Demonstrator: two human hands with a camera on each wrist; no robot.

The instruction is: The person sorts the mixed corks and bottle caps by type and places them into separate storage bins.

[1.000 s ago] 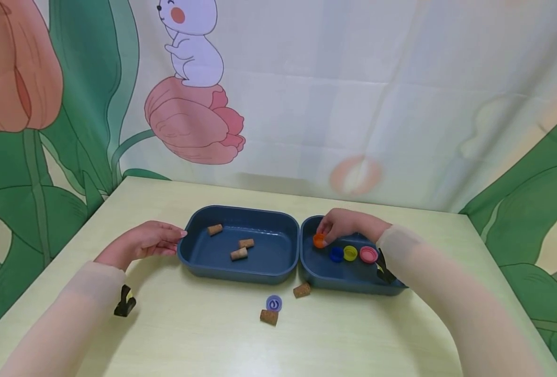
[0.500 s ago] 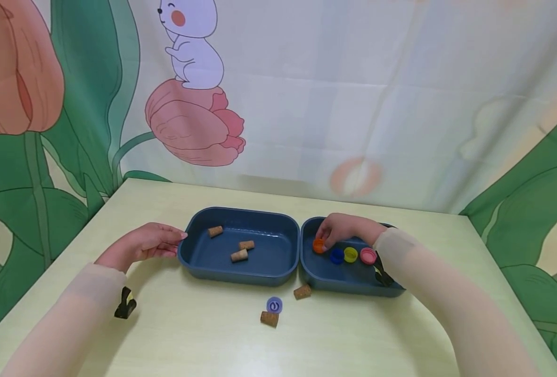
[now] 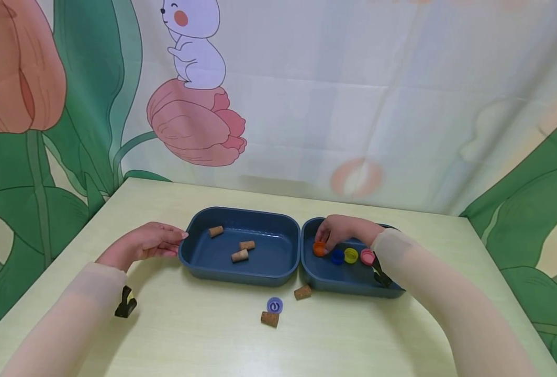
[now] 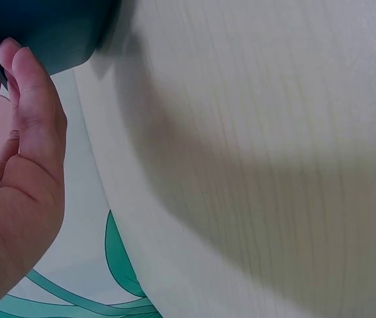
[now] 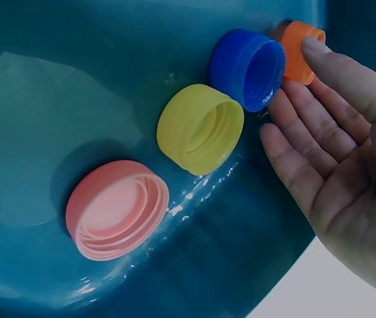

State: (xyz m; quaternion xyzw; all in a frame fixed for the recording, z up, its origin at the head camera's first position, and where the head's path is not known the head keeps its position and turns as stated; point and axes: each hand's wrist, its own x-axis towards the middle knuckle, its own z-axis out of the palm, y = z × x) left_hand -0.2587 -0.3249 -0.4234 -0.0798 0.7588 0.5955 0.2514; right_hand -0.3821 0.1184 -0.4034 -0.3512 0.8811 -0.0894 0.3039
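Note:
My left hand (image 3: 148, 242) grips the left end of a dark blue tray (image 3: 271, 256), thumb at the rim and fingers against the outer wall (image 4: 62, 40). Several corks, such as this cork (image 3: 240, 255), lie in that tray. Inside a second blue tray (image 3: 349, 286), my right hand (image 3: 342, 229) pinches an orange bottle cap (image 5: 300, 52) between thumb and fingers, near the left wall. Beside it, roughly in a row, sit a blue cap (image 5: 247, 69), a yellow cap (image 5: 198, 129) and a pink cap (image 5: 115, 209). Whether the orange cap touches the tray floor, I cannot tell.
On the pale table (image 3: 189, 335), in front of the trays, lie a purple cap (image 3: 275, 305), a cork (image 3: 269, 319) close against it, and another cork (image 3: 302, 292). The two trays stand side by side. A printed curtain (image 3: 297, 104) hangs behind the table.
My right hand has lowered the orange cap slightly within the right tray, toward the row of caps. The left hand keeps its grip on the left tray.

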